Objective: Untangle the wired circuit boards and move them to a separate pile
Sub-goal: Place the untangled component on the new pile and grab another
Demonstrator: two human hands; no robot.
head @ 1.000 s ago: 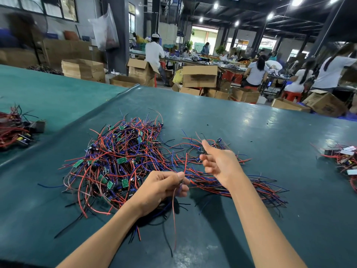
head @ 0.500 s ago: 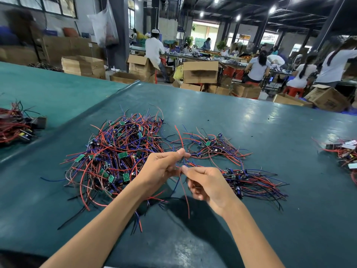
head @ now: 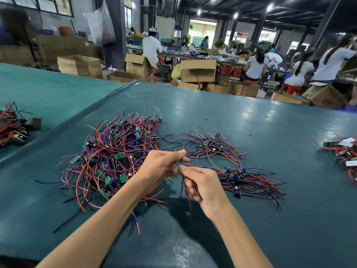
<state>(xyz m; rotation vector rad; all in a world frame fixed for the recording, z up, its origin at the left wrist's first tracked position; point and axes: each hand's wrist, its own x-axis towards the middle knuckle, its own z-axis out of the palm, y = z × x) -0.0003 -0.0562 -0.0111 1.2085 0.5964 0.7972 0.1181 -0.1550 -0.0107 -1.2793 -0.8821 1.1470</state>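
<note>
Pinching a few thin wires (head: 182, 171) with both hands, just right of the heap (head: 116, 157). The left hand (head: 160, 167) nips them at the fingertips, and the right hand (head: 204, 188) has its fingers curled round the same strands just below. Can't tell if a board hangs on them, since the hands hide that bit.

What I'd worry about: the leads in the heap loop through each other, so a hard tug probably drags a clump of neighbours along instead of freeing one piece. A sharp yank could also stress the joint where a lead meets its board. Strands also trail under the left wrist back into the heap, so those may snag on the lift.

The wires are skinny, plastic-sheathed and springy-looking, in red, blue and black, and they hold their curls. The boards (head: 123, 178) are tiny flat green rectangles with dark parts on them. The counter (head: 251, 120) has a glossy dark-green sheet that looks slick, so things may slide. Further right of the heap sits the pile (head: 251, 182), its leads lying roughly parallel. A loose cluster (head: 208, 144) lies right of the heap, on its far side.
</note>
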